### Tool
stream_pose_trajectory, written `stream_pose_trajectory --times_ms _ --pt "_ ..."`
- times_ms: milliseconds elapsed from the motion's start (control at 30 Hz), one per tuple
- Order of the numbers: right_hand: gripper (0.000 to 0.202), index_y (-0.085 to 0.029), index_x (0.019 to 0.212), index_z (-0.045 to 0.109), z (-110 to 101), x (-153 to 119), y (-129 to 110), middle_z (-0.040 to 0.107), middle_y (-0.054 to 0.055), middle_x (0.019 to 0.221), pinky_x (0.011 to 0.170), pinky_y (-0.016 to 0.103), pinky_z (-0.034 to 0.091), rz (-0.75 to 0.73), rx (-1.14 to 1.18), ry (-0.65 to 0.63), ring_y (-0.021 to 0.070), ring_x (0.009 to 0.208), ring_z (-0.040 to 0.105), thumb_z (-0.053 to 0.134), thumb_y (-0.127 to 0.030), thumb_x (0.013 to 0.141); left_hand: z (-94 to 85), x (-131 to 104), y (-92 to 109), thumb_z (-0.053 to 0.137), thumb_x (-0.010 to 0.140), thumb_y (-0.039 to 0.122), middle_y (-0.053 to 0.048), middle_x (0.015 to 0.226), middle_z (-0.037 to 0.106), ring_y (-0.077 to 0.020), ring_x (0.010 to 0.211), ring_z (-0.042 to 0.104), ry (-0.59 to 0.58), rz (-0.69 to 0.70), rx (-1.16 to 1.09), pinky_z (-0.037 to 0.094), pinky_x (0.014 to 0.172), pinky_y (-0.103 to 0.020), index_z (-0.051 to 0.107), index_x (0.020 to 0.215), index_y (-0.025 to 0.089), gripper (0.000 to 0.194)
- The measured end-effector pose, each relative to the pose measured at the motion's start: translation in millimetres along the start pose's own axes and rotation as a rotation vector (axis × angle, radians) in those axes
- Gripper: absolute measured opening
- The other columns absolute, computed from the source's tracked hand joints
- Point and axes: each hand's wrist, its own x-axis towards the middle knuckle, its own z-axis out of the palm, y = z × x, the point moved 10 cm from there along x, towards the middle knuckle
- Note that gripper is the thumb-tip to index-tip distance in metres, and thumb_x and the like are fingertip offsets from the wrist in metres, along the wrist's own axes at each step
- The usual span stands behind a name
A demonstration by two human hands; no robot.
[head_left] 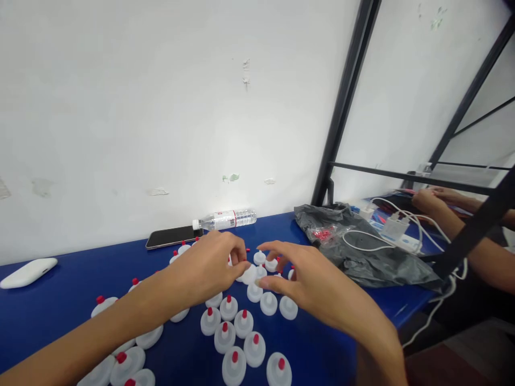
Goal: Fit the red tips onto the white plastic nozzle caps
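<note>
Many translucent white nozzle lids sit on the blue table (185, 354), several wearing small red tips, like the red-tipped lid (234, 366) in front. Beneath and between my hands, several bare lids (268, 304) show no red tip. My left hand (215, 262) is over the middle of the group, thumb and forefinger curled together; a speck of red shows by the fingertips, but what they hold is hidden. Facing it, my right hand (298, 271) hovers above the bare lids with thumb and fingers apart, and nothing is visible between them.
Against the wall lie a phone (173, 237) and a clear water bottle (227, 219). A white oval case (28, 273) is at far left. On the right are a grey plastic bag (354, 257), a packet of red pieces (325, 234), charging cables, a black frame (346, 102) and another person's hands (432, 201).
</note>
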Motion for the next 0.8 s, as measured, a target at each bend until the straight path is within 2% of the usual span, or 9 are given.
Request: stream_pose_trajectory --times_ms 67,167,267,367,433,500,667,733,800 --pt "0.032 -0.032 0.123 0.071 2 5 -14 0.076 -0.001 0.111 0.083 0.033 0.047 -0.071 -0.008 0.036 0.0231 0.101 0.069 0.075 -0.043 0.093 -16.4 -5 12 0.059 0.093 0.042 -0.002 0.079 0.074 -0.0216 0.071 0.065 0.054 0.017 -0.048 0.043 0.060 -0.031 0.076 0.085 0.026 0.024" --pt "0.011 -0.028 0.103 0.076 -3 10 -26 0.077 -0.003 0.098 0.075 0.032 0.046 -0.137 0.012 0.138 0.0204 0.088 0.068 0.071 -0.036 0.097 -35.8 -11 25 0.061 0.094 0.044 -0.001 0.084 0.073 -0.0213 0.075 0.065 0.175 0.082 -0.218 0.045 0.063 -0.032 0.075 0.090 0.026 0.023" --pt "0.017 -0.030 0.109 0.077 -21 10 -25 0.079 -0.004 0.101 0.073 0.032 0.048 -0.147 0.107 0.299 0.0187 0.083 0.068 0.075 -0.037 0.094 -38.2 -12 19 0.065 0.094 0.051 -0.002 0.098 0.073 -0.0216 0.080 0.068 0.215 0.044 -0.500 0.049 0.064 -0.031 0.066 0.119 0.029 0.034" --pt "0.024 -0.033 0.111 0.078 -38 3 -24 0.079 -0.003 0.109 0.083 0.033 0.053 -0.201 0.253 0.444 0.0204 0.095 0.071 0.081 -0.040 0.088 -16.9 -8 16 0.066 0.093 0.061 -0.006 0.105 0.073 -0.0244 0.089 0.071 0.012 0.006 -0.888 0.054 0.069 -0.034 0.055 0.140 0.027 0.059" --pt "0.024 -0.035 0.110 0.078 -43 -2 -28 0.077 -0.002 0.119 0.096 0.036 0.053 -0.270 0.336 0.492 0.0226 0.111 0.069 0.082 -0.037 0.087 -4.4 -8 28 0.064 0.095 0.062 -0.010 0.104 0.073 -0.0269 0.100 0.071 -0.189 0.075 -1.159 0.055 0.077 -0.035 0.062 0.135 0.023 0.056" --pt "0.027 -0.035 0.114 0.078 -43 -4 -35 0.076 -0.001 0.127 0.107 0.040 0.049 -0.340 0.372 0.488 0.0242 0.128 0.062 0.082 -0.032 0.088 -1.6 -9 38 0.068 0.095 0.055 -0.011 0.106 0.073 -0.0257 0.104 0.070 -0.294 0.144 -1.324 0.055 0.081 -0.034 0.071 0.123 0.021 0.045" --pt "0.030 -0.035 0.123 0.074 -37 -5 -50 0.070 -0.002 0.140 0.118 0.042 0.041 -0.442 0.370 0.379 0.0217 0.139 0.055 0.078 -0.028 0.093 -3.8 -8 37 0.079 0.091 0.039 -0.005 0.100 0.071 -0.0157 0.089 0.067 -0.230 0.174 -1.325 0.052 0.084 -0.030 0.074 0.112 0.020 0.029" --pt "0.030 -0.034 0.124 0.072 -39 -6 -49 0.069 -0.001 0.140 0.114 0.039 0.043 -0.427 0.376 0.365 0.0219 0.132 0.059 0.076 -0.034 0.095 -6.1 -6 34 0.082 0.088 0.037 -0.002 0.091 0.070 -0.0148 0.085 0.066 -0.164 0.169 -1.259 0.052 0.081 -0.030 0.070 0.114 0.021 0.033" --pt "0.019 -0.030 0.116 0.070 -48 -9 -41 0.074 0.000 0.121 0.099 0.033 0.049 -0.380 0.387 0.439 0.0196 0.113 0.066 0.066 -0.040 0.101 -11.0 -4 28 0.089 0.079 0.031 0.002 0.081 0.068 -0.0142 0.077 0.065 -0.060 0.141 -1.155 0.050 0.073 -0.028 0.065 0.106 0.021 0.038"
